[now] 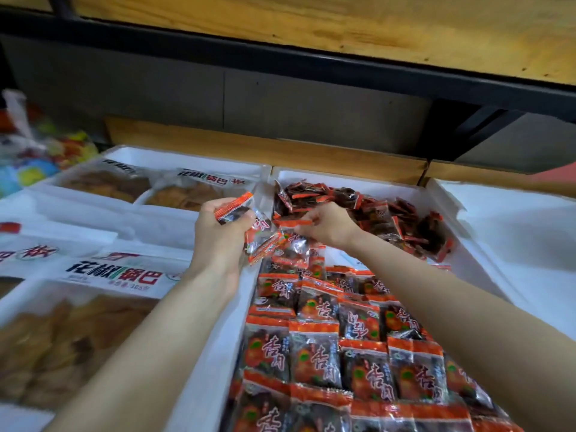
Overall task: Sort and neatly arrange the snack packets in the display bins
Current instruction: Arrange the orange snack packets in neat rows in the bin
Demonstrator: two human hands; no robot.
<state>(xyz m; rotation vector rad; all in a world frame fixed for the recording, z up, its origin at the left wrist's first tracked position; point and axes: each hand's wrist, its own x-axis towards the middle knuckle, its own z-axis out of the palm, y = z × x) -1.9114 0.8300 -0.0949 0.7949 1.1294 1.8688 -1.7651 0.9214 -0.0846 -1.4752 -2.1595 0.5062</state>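
Observation:
A white foam bin point(486, 263) holds small red-and-dark snack packets. Near me they lie in neat overlapping rows point(343, 347); at the far end they form a loose heap point(402, 219). My left hand point(223, 232) grips a small bunch of these packets point(246, 222) over the bin's left wall. My right hand point(324, 224) hovers over the middle of the bin and pinches one packet point(294, 222) by its red edge. More packets hang between the two hands.
White foam bins on the left hold large clear bags of crisp rice snacks point(112, 272). Another white foam bin point(517, 219) stands to the right. A wooden rail point(265, 151) and a dark shelf edge point(311, 63) run behind. Colourful packets point(40, 157) sit far left.

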